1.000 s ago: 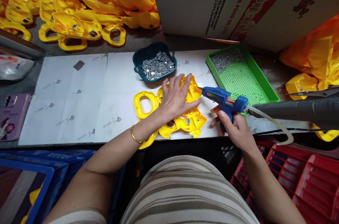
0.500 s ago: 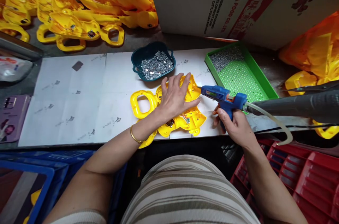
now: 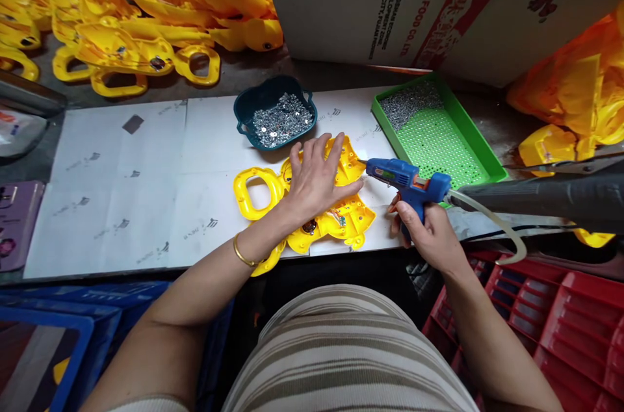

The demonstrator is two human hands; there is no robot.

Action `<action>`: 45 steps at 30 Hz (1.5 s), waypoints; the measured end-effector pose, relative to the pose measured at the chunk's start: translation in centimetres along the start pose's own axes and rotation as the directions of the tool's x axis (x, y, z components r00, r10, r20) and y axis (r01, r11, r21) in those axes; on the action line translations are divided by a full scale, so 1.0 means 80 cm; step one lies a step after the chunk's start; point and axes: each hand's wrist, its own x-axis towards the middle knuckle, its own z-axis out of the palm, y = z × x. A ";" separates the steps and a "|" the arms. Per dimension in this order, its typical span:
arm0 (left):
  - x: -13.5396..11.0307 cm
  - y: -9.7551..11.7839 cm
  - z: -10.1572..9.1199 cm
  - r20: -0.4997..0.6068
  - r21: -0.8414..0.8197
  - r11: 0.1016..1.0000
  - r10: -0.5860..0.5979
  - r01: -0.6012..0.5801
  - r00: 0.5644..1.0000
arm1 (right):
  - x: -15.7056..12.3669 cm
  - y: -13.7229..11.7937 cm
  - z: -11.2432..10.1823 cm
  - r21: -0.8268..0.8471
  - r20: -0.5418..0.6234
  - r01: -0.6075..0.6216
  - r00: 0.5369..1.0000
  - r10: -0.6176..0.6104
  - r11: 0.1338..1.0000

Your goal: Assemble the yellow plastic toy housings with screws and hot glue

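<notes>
My left hand (image 3: 314, 179) lies over two yellow plastic toy shell halves, its fingers spread. The far half (image 3: 350, 162) pokes out beyond my fingertips, its loop handle (image 3: 258, 194) to the left. The near half (image 3: 358, 217) shows wires and a small green circuit board (image 3: 342, 221) inside; part of it is hidden under my wrist. My right hand (image 3: 429, 230) is closed round the grip of a blue hot glue gun (image 3: 404, 178). The gun points left, its nozzle at the right edge of the far shell half. A pale glue stick (image 3: 492, 220) curves out of its back.
A dark teal basin of screws (image 3: 246, 110) stands behind the shells. A green tray (image 3: 475, 139) with small metal parts is at the back right. Yellow shells (image 3: 131, 48) pile up back left, beside a large carton (image 3: 336, 9). A grey pipe (image 3: 541, 201) juts in from the right.
The whole view has shifted slightly, so things appear a little further left. My left hand stays spread over the shells, and the glue gun's nozzle stays at the far half's edge.
</notes>
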 end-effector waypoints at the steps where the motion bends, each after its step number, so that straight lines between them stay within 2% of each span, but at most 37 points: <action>1: 0.000 0.000 0.000 0.002 -0.001 1.000 -0.001 0.001 1.000 | 0.000 -0.001 0.001 0.019 -0.010 0.000 1.000 0.000 1.000; 7: 0.000 0.003 -0.003 0.043 0.013 1.000 -0.022 0.022 0.999 | 0.004 -0.005 0.001 -0.011 0.003 0.021 1.000 -0.021 1.000; 15: 0.001 0.001 -0.001 0.021 0.002 1.000 -0.004 0.004 1.000 | 0.006 -0.004 0.000 -0.055 0.002 0.027 1.000 -0.027 0.998; 22: 0.001 0.000 0.001 0.016 -0.001 1.000 0.002 -0.002 1.000 | 0.007 -0.003 -0.005 -0.162 -0.027 0.029 0.999 -0.034 0.986; 33: 0.002 0.000 0.000 0.013 0.014 1.000 0.002 -0.002 1.000 | 0.005 -0.005 -0.003 -0.085 -0.019 0.002 1.000 -0.003 0.996; 45: 0.001 -0.001 0.000 0.027 -0.013 1.000 -0.011 0.012 1.000 | 0.003 -0.009 -0.005 -0.087 -0.023 0.001 1.000 -0.003 0.996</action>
